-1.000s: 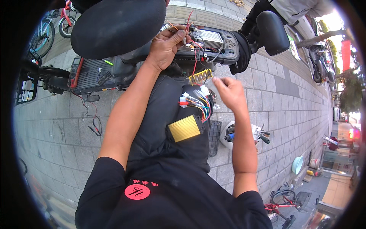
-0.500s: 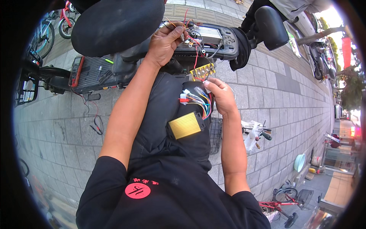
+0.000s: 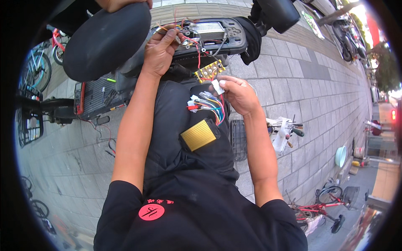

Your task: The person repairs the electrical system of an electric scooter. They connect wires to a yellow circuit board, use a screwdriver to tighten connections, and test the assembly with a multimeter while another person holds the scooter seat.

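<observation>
My left hand [image 3: 161,52] is closed on a cluster of thin coloured wires [image 3: 179,27] beside the opened rear of an electric scooter. In my right hand [image 3: 239,96], thumb and fingers pinch a white plastic wire connector [image 3: 218,86] over my knees. Across my lap lies a gold finned controller box [image 3: 199,134], its bundle of coloured leads [image 3: 212,104] ending in white and red plugs. Just beyond that hand is a yellow terminal strip [image 3: 210,71], with red wires running to it. A silver finned box [image 3: 208,32] sits in the scooter's body.
The black scooter seat [image 3: 104,48] is at upper left, with another person's hand [image 3: 121,3] on it. A red-edged multimeter [image 3: 79,98] rests on the footboard [image 3: 94,100]. To the right, a white bag [image 3: 282,136] holds tools near a black plastic crate [image 3: 238,140].
The white connector now shows plainly in my right hand. The view has shifted, and another person's hand has come into view on the seat. My left hand still holds the wires.
</observation>
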The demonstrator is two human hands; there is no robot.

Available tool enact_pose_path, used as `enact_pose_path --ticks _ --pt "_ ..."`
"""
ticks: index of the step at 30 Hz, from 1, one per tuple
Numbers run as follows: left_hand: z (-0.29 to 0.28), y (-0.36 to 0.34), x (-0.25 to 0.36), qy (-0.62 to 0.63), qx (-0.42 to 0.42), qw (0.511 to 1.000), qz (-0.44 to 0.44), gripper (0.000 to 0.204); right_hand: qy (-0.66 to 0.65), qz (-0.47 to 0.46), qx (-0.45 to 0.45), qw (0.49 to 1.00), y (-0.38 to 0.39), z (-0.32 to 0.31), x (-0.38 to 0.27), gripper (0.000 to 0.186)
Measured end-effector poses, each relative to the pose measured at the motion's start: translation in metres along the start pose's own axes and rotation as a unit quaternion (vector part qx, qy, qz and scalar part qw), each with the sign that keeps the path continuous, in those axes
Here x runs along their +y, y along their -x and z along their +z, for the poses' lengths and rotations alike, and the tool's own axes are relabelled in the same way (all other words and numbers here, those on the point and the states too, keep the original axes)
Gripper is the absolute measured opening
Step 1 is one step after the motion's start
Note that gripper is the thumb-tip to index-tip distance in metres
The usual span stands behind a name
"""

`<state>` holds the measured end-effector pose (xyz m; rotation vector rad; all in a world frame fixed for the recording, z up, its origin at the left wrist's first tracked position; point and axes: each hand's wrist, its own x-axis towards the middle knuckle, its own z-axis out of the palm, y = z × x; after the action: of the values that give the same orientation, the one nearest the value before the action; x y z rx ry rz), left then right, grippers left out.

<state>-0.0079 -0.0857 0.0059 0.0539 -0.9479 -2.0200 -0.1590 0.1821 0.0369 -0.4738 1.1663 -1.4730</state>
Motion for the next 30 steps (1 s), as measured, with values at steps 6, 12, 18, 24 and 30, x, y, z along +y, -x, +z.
enact_pose_path --ticks 6,12,18,24,30 --pt "-0.001 -0.001 0.001 0.006 0.012 1.0 -0.011 0.018 -0.014 0.012 -0.031 0.999 0.0 -0.007 -0.003 0.042" --pt "0.002 -0.002 0.0 0.002 0.005 1.0 -0.018 0.016 -0.005 0.034 -0.044 0.998 -0.001 -0.011 -0.006 0.043" --pt "-0.001 -0.003 0.001 -0.026 0.019 0.999 -0.016 0.016 0.012 0.064 -0.05 0.997 -0.005 -0.009 -0.014 0.044" --pt "-0.007 -0.007 0.002 -0.036 0.011 0.999 -0.027 0.016 0.017 0.072 -0.066 0.995 -0.009 -0.008 -0.019 0.052" --pt "-0.007 -0.008 0.003 -0.042 0.002 0.998 -0.038 0.016 0.015 0.074 -0.073 0.994 -0.013 -0.011 -0.017 0.056"
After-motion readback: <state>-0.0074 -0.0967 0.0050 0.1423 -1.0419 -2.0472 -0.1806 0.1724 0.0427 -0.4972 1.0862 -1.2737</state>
